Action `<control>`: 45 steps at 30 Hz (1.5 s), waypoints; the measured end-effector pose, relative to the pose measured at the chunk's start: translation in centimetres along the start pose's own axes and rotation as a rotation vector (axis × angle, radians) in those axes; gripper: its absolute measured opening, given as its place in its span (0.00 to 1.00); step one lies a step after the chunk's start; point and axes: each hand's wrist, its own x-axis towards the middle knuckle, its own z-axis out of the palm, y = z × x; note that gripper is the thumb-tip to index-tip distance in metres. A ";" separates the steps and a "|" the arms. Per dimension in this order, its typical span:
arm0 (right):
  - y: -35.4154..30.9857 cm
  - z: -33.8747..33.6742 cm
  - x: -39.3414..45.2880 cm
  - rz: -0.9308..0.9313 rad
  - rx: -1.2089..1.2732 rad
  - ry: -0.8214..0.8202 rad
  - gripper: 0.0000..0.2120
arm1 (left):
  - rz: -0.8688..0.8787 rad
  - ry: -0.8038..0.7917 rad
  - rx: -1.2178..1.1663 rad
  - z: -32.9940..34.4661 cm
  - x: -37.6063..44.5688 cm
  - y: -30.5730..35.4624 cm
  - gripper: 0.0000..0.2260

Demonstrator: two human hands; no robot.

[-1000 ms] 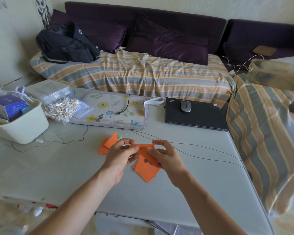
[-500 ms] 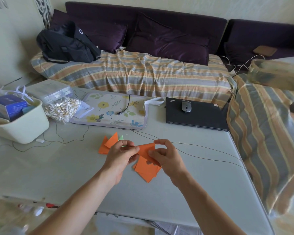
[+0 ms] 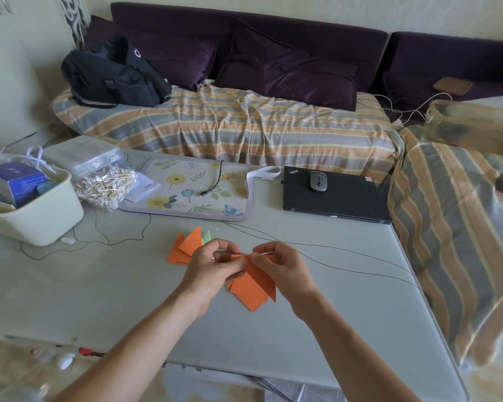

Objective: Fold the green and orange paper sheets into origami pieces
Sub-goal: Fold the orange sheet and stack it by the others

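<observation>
A sofa point(image 3: 244, 132) under a striped cover runs along the far side and wraps round to the right, with dark purple cushions point(image 3: 288, 74) against its back and a black bag point(image 3: 111, 74) lying on its left end. In front of it stands the pale worktop point(image 3: 99, 300). At the worktop's far right lies a closed black laptop point(image 3: 346, 201) with a grey mouse point(image 3: 318, 181) on its lid. Left of the laptop lies a floral mat point(image 3: 186, 190) with a short black cable end on it. At the left edge sits a cream tub point(image 3: 41, 221) holding a blue box point(image 3: 15, 181), and beside it a bag of cotton swabs point(image 3: 105, 187) below a clear plastic case point(image 3: 84, 155). A thin dark wire point(image 3: 346, 256) trails across the worktop toward the right edge.

Near the worktop's middle, the left hand point(image 3: 212, 271) and right hand point(image 3: 282, 268) hold an orange sheet point(image 3: 256, 282) between them, just above the surface. Both hands have their fingers curled in, pinching the sheet's folded upper edge between thumb and fingertips; the rest of the sheet hangs below the hands. Under it lie more orange sheets; how many I cannot tell. Just left of the left hand, folded orange pieces point(image 3: 186, 246) lie on the worktop, with a corner of green paper point(image 3: 206, 237) showing behind them.
</observation>
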 end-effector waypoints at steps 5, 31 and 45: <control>0.0 -0.1 0.0 0.008 0.050 -0.032 0.04 | -0.003 0.073 -0.091 0.0 0.2 0.0 0.12; 1.0 0.1 0.6 0.064 0.125 0.066 0.09 | 0.285 -0.048 0.680 0.2 0.2 -1.4 0.06; 0.7 0.4 0.4 -0.020 -0.041 0.064 0.10 | 0.262 -0.076 0.708 0.0 0.6 -1.5 0.08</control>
